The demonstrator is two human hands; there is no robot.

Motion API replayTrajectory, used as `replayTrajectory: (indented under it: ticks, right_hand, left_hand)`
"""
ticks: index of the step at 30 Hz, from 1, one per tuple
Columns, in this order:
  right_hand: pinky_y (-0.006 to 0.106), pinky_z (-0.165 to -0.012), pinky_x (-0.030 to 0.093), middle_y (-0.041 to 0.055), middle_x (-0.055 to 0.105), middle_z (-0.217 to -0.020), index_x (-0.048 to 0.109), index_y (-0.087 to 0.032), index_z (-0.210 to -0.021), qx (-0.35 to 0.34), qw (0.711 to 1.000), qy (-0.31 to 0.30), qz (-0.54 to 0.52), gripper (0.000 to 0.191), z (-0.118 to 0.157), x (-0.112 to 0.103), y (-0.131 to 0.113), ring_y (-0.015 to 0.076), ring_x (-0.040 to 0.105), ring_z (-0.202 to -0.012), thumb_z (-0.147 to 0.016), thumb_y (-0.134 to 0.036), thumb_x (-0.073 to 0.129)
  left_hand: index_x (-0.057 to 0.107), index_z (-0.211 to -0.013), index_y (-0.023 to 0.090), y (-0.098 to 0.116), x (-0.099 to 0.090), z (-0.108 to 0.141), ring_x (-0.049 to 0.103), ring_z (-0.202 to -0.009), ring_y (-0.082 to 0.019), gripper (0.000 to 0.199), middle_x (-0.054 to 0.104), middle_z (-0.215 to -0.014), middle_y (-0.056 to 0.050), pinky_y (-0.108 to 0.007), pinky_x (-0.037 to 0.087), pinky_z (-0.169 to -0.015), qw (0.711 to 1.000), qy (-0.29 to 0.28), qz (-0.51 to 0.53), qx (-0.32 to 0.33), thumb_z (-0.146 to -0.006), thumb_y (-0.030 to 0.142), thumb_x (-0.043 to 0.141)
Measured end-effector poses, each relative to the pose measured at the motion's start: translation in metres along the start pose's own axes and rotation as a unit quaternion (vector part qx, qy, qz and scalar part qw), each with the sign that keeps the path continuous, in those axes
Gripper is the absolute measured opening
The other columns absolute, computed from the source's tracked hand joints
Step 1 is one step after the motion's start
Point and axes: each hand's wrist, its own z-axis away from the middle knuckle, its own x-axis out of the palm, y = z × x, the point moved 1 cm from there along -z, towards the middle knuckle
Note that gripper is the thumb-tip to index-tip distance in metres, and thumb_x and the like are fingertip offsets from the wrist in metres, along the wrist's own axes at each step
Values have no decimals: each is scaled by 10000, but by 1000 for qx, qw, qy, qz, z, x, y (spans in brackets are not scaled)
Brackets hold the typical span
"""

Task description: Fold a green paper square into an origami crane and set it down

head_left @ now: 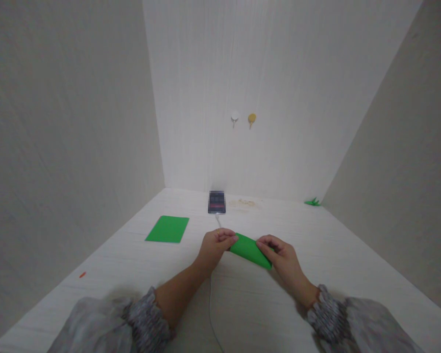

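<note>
Between my two hands is a green sheet of paper (250, 251), folded over into a long narrow shape and slanting down to the right. My left hand (217, 245) pinches its left end between thumb and fingers. At the upper right edge, my right hand (279, 252) grips it with the thumb on top. The undersides of the fold and some fingertips are hidden. A flat stack or sheet of green square paper (168, 229) lies on the table to the left of my left hand.
A phone (216, 202) leans near the back wall, with a white cable (210, 304) running forward beneath my left hand. A green folded paper piece (312, 202) sits in the back right corner. A small orange object (83, 274) lies at left. Two hooks (252, 118) hang on the wall.
</note>
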Motion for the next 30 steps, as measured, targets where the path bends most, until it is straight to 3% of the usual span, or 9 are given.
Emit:
replayTrajectory:
  ticks: [12,22,26,30]
  right_hand:
    - [247,-560,407,9,590,-669,639,-183,-756,-5,999,-31,29,137,1,3,1,160,532,-644,-690,-298,608]
    - [253,-580,418,2,590,-636,614,-161,-692,-23,995,-56,78,164,-1,3,2,154,545,-627,-718,-317,571]
    - [271,-608,425,19,586,-670,605,-170,-717,-107,982,-59,141,148,1,0,-5,162,545,-659,-771,-283,527]
    - [309,-663,418,45,571,-720,601,-180,-783,-254,936,-78,231,119,3,-4,-14,176,522,-723,-810,-208,488]
  left_hand:
    - [618,-685,137,2,3,2,539,-535,-101,175,626,-591,4,-207,388,-539,1000,-10,0,-14,-567,242,693]
    - [617,-702,124,0,3,2,546,-539,-106,191,618,-585,4,-216,395,-550,999,-24,-44,-10,-585,264,675]
    - [601,-717,129,-2,3,1,569,-572,-115,183,628,-615,-1,-228,422,-583,997,-44,-57,10,-584,235,670]
    - [617,-724,141,1,1,3,597,-707,-148,109,655,-740,-36,-272,446,-701,971,-64,-208,94,-632,200,621]
